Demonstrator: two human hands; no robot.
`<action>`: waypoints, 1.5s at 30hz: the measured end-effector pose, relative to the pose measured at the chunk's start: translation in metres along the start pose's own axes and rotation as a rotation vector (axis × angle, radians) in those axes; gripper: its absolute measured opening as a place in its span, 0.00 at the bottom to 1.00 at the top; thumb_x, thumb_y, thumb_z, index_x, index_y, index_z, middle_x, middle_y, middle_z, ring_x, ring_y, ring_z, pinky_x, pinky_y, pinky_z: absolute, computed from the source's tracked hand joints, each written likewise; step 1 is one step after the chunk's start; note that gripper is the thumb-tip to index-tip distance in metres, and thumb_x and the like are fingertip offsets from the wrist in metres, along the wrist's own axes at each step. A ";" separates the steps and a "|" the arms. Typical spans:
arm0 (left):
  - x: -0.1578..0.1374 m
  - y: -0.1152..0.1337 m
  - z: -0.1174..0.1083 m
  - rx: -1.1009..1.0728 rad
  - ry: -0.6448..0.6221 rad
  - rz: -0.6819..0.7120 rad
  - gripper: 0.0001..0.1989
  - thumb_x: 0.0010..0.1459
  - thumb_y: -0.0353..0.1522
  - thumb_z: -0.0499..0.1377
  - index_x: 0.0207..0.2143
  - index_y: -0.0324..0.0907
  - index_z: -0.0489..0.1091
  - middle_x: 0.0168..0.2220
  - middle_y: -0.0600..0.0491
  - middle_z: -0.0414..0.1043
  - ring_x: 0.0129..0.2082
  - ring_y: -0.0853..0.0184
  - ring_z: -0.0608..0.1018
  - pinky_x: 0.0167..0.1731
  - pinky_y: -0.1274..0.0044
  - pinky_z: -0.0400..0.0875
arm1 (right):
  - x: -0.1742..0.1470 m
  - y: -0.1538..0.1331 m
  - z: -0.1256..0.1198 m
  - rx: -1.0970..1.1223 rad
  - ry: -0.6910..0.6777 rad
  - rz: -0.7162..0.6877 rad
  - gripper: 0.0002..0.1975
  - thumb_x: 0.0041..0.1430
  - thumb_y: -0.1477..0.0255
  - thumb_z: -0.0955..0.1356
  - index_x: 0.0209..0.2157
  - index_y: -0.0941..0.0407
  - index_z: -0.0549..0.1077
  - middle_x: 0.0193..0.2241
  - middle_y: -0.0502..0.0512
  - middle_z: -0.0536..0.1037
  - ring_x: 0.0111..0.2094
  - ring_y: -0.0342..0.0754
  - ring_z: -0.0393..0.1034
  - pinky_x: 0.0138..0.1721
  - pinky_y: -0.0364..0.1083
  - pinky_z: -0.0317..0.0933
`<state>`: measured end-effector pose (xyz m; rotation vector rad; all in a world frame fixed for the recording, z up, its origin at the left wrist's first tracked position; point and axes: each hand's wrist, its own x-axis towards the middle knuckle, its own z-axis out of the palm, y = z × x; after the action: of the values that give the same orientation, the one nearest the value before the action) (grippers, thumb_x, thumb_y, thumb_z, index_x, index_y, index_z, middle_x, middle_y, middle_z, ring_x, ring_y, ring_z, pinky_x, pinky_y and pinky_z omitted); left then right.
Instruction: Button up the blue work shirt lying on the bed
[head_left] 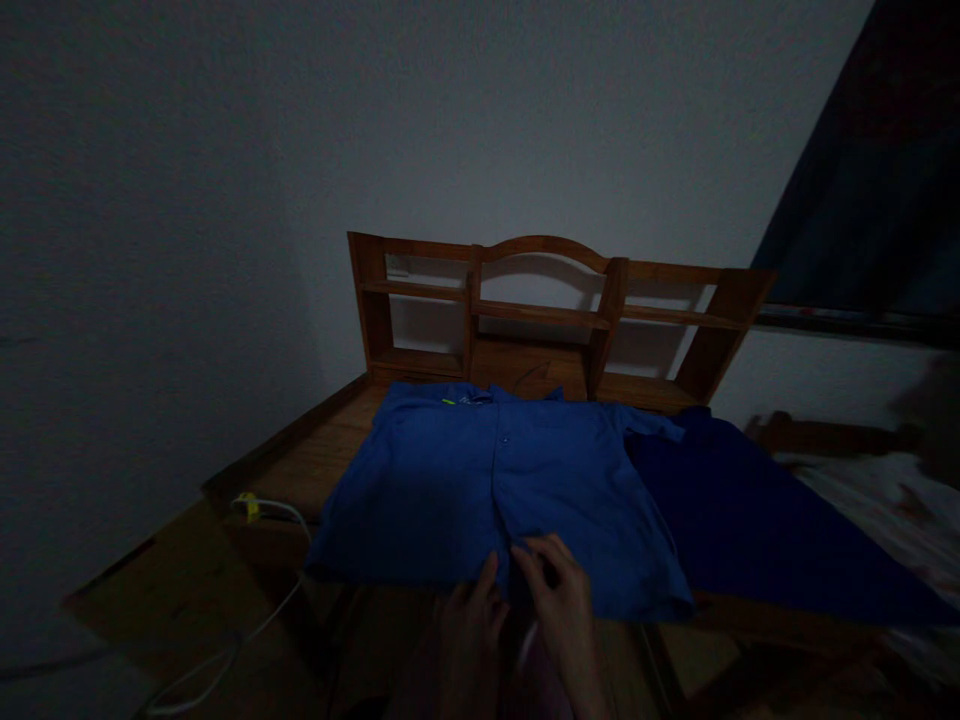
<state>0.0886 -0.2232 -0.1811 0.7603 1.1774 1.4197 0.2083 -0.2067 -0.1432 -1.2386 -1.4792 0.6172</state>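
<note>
A white cable trails at left. The shirt lies flat on the desk, not yet folded. My left hand rests open at its hem; my right hand pinches the hem's placket

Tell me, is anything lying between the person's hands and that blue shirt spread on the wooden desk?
Nothing visible does. The left hand and right hand are already at the near hem of the blue shirt, at its button placket. The darker blue cloth lies off to the right.
</note>
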 end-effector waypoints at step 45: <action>-0.012 0.012 0.014 0.461 0.099 0.259 0.07 0.50 0.36 0.58 0.24 0.43 0.72 0.26 0.49 0.75 0.33 0.60 0.75 0.32 0.76 0.66 | -0.020 0.014 0.009 0.089 0.107 0.059 0.08 0.56 0.66 0.66 0.33 0.57 0.69 0.30 0.51 0.72 0.31 0.44 0.66 0.34 0.42 0.60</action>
<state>0.1002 -0.2300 -0.1635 1.2088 1.5540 1.4213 0.2034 -0.2184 -0.1663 -1.2305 -1.3170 0.6398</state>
